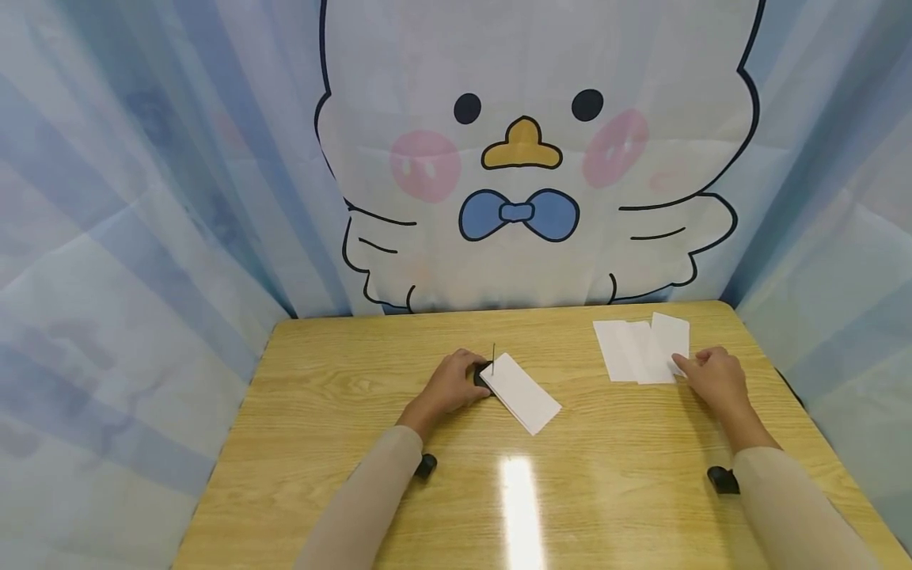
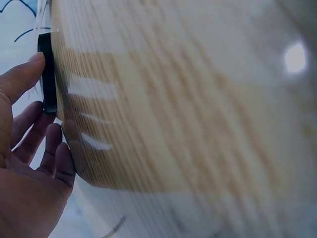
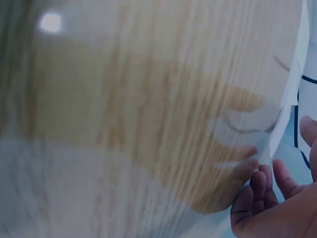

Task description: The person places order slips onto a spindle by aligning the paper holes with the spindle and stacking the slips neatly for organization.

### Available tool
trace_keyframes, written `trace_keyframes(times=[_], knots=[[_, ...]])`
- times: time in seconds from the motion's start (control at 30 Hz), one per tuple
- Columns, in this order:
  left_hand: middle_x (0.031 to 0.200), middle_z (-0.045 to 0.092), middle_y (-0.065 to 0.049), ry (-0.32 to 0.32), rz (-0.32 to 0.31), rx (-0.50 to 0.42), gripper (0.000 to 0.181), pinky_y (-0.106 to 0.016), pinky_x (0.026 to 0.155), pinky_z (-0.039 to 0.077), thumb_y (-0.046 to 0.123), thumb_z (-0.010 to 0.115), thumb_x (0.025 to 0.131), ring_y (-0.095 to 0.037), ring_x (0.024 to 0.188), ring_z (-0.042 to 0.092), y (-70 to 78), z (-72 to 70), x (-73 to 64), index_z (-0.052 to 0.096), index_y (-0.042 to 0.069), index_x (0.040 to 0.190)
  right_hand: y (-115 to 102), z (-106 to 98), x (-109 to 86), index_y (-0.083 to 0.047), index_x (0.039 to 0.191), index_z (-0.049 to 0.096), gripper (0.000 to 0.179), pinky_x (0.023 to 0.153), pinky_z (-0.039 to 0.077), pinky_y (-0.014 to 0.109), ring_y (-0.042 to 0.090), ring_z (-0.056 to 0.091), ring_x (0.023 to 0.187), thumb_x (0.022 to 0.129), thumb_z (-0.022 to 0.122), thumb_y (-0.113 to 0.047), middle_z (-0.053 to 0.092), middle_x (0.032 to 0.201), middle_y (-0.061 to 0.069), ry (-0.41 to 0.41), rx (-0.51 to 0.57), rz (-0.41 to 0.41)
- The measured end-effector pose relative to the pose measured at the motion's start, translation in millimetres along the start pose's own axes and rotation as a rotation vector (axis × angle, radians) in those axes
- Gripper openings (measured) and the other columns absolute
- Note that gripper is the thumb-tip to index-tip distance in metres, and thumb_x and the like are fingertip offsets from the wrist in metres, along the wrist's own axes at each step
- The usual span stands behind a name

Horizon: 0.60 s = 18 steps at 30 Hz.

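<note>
Left hand point(image 1: 450, 380) clamps the black base point(image 1: 481, 379) between thumb and fingers; a spike point(image 1: 494, 352) rises at the corner of the white paper stack point(image 1: 526, 396), which slants nearward to the base's right. Farther right of the base, across free tabletop point(image 1: 598, 443), lie overlapping loose sheets point(image 1: 634, 355), right hand point(image 1: 718, 380) at their right edge, contact unclear. Unlike the head view, left wrist shows the base edge-on; right wrist, thumb apart from loosely bent fingers.

Wood-grain table point(image 1: 321, 380), pale blue curtains point(image 1: 128, 237), cartoon bird print point(image 1: 523, 178), bright glare point(image 1: 522, 507)
</note>
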State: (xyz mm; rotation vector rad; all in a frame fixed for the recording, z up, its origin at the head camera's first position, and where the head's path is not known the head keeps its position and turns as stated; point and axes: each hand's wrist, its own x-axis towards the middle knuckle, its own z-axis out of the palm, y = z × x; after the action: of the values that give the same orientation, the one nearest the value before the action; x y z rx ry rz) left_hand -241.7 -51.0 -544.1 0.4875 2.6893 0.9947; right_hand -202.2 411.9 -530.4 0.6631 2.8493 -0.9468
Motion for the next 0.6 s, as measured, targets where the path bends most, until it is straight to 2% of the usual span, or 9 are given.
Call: trace_keyframes(times=[0.27, 0.6], knots=[[0.143, 0.058, -0.009, 0.003, 0.005, 0.004, 0.056, -0.048, 0.117, 0.041, 0.027, 0.084, 0.088, -0.032, 0.137, 0.051, 1.0, 1.0, -0.3, 0.064, 0.013, 0.139, 5.1, 6.1, 1.1, 0.015, 0.132, 0.047, 0.080, 0.092, 0.038, 0.066, 0.059, 0.038, 0.116, 0.099, 0.058, -0.057, 0.041, 0.126, 0.041, 0.012, -0.094, -0.011], [0.145, 0.057, -0.007, -0.003, -0.015, 0.013, 0.057, -0.047, 0.117, 0.040, 0.028, 0.085, 0.088, -0.030, 0.138, 0.050, 0.1, 1.7, -0.2, 0.064, 0.014, 0.139, 5.0, 7.8, 1.3, 0.012, 0.137, 0.045, 0.063, 0.093, 0.036, 0.070, 0.064, 0.033, 0.123, 0.103, 0.058, -0.040, 0.035, 0.134, 0.044, -0.009, -0.122, -0.011]])
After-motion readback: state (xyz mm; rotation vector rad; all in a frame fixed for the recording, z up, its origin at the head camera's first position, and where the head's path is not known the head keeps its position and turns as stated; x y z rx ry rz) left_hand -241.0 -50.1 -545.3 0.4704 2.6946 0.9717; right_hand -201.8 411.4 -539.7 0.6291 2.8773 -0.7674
